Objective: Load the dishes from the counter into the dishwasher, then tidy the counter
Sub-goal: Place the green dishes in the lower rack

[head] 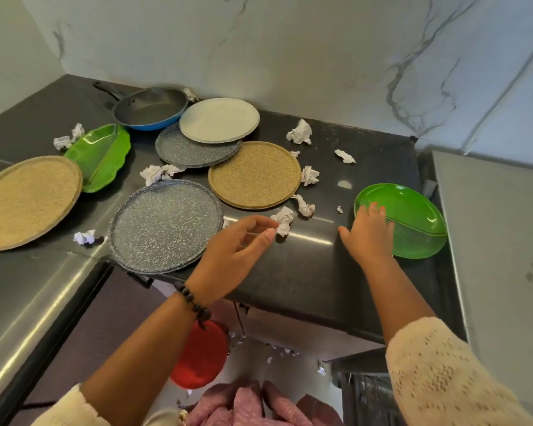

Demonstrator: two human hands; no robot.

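The person is leaning over the dark counter (305, 265) with both forearms stretched forward. The left hand (234, 253) is hovering palm-down with its fingers loosely curled, grasping nothing, its fingertips just short of a crumpled paper ball (283, 219). The right hand (368, 235) is lying flat, fingers spread and relaxed, touching the near rim of the green oval dish (413, 216). A speckled grey plate (165, 224) is sitting just left of the left hand, overhanging the counter edge.

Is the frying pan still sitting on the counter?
Yes, the frying pan sits at the back of the counter, beside the white plate.
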